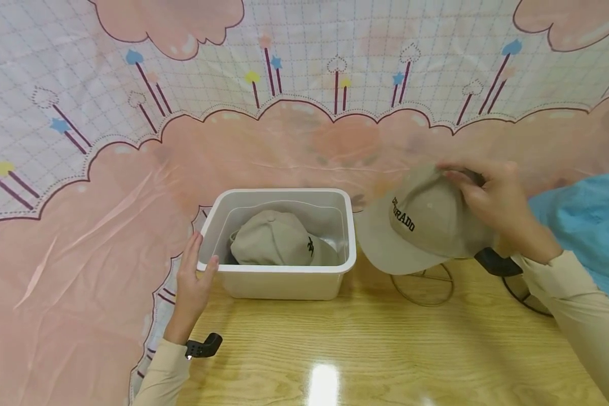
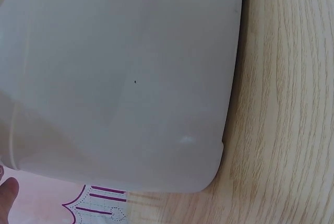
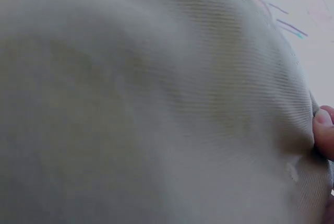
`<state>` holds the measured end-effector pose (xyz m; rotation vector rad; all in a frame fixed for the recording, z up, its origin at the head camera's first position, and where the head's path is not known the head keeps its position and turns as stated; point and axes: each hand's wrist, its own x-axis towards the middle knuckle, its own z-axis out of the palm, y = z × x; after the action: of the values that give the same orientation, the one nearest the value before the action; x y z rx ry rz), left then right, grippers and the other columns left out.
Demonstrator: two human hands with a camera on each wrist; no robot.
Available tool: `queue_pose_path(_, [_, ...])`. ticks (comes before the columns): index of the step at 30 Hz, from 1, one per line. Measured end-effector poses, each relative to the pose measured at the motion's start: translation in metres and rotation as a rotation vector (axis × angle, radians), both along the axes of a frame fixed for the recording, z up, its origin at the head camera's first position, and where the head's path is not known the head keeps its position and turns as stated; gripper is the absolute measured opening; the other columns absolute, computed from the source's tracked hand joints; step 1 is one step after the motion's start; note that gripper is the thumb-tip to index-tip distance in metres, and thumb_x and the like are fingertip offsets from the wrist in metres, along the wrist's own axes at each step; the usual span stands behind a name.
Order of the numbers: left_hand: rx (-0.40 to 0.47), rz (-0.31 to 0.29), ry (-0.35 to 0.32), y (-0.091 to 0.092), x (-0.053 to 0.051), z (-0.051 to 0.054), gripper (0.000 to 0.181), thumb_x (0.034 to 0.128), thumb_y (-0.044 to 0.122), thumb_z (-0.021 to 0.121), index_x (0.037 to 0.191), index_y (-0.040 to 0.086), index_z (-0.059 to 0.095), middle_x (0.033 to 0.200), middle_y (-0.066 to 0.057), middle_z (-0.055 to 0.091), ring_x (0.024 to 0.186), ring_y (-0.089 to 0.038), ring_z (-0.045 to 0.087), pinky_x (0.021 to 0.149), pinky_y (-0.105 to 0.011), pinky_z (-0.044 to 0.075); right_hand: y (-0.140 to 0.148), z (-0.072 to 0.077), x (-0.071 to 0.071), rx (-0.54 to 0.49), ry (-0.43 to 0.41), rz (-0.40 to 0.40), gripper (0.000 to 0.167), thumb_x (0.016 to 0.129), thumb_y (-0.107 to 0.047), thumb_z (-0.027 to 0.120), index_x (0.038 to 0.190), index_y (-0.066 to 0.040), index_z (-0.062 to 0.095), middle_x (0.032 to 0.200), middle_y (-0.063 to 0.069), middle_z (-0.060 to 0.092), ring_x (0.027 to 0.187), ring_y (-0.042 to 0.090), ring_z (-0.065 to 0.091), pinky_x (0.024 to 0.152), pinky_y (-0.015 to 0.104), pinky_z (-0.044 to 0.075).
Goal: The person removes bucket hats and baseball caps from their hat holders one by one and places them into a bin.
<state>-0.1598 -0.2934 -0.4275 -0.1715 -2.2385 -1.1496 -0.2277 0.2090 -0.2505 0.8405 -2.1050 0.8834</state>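
Observation:
My right hand (image 1: 502, 197) pinches the crown of a beige cap (image 1: 426, 220) with dark lettering, held over a round wire stand (image 1: 451, 287). In the right wrist view the cap's fabric (image 3: 156, 98) fills most of the picture, with fingertips (image 3: 324, 130) gripping its edge. My left hand (image 1: 192, 287) rests with extended fingers on the left end of a pale plastic bin (image 1: 279, 285). Inside the bin lies another beige cap (image 1: 274, 239), brim to the right. The left wrist view shows the bin's smooth side (image 2: 125, 78) and a fingertip (image 2: 7, 195).
A light blue hat (image 1: 583, 231) is at the right edge on a dark wire stand (image 1: 525, 296), partly behind my right arm. The wooden table (image 1: 284, 349) extends in front of the bin. A patterned pink and white cloth (image 1: 264, 146) covers the area behind and to the left.

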Motion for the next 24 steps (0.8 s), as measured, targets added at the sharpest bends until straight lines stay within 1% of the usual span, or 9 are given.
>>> queue_pose_path(5, [-0.003,-0.002,0.011,-0.001,0.0,-0.002,0.059,0.0932,0.016,0.057,0.146,0.002,0.034,0.152,-0.006,0.029,0.139,-0.026,0.023,0.112,-0.049,0.019,-0.003,0.012,0.003,0.006,0.064,-0.04,0.021,0.079,0.011,0.068,0.096,0.0,0.074,0.088,0.015,0.07,0.084,-0.007,0.058,0.073,0.008,0.043])
queue_pose_path(9, [-0.001,-0.009,0.014,-0.001,0.0,-0.002,0.059,0.093,0.016,0.057,0.146,0.002,0.034,0.152,-0.006,0.029,0.139,-0.025,0.023,0.112,-0.048,0.019,-0.007,0.019,0.006,-0.011,0.118,-0.055,0.022,0.076,0.011,0.071,0.094,0.0,0.075,0.087,0.014,0.071,0.086,-0.008,0.058,0.076,0.009,0.043])
queue_pose_path(12, [0.003,-0.01,0.015,-0.001,0.0,-0.001,0.059,0.0929,0.016,0.057,0.145,0.001,0.034,0.152,-0.007,0.029,0.139,-0.026,0.023,0.111,-0.049,0.019,-0.01,0.023,0.008,-0.018,0.144,-0.058,0.021,0.075,0.011,0.072,0.093,0.0,0.075,0.087,0.014,0.071,0.089,-0.006,0.058,0.079,0.01,0.043])
queue_pose_path(15, [-0.001,-0.011,0.02,0.0,-0.001,0.0,0.059,0.0927,0.017,0.057,0.145,0.0,0.034,0.152,-0.008,0.03,0.139,-0.026,0.023,0.111,-0.049,0.02,-0.014,0.026,0.009,-0.044,0.148,-0.071,0.02,0.076,0.011,0.071,0.093,0.001,0.075,0.087,0.015,0.071,0.088,-0.006,0.058,0.077,0.009,0.042])
queue_pose_path(21, [0.0,-0.014,0.022,0.0,-0.001,0.0,0.059,0.0927,0.017,0.058,0.145,0.0,0.035,0.151,-0.008,0.03,0.139,-0.027,0.023,0.111,-0.049,0.02,-0.024,0.032,0.011,-0.099,0.145,-0.098,0.019,0.08,0.008,0.069,0.095,-0.001,0.075,0.087,0.015,0.071,0.079,-0.005,0.055,0.067,0.01,0.038])
queue_pose_path(24, [0.006,-0.015,0.016,-0.001,-0.001,0.0,0.06,0.0927,0.018,0.058,0.145,0.001,0.034,0.152,-0.008,0.029,0.139,-0.026,0.023,0.111,-0.05,0.019,-0.03,0.035,0.01,-0.11,0.151,-0.095,0.018,0.08,0.006,0.069,0.095,-0.002,0.076,0.087,0.013,0.071,0.08,-0.005,0.056,0.069,0.01,0.04])
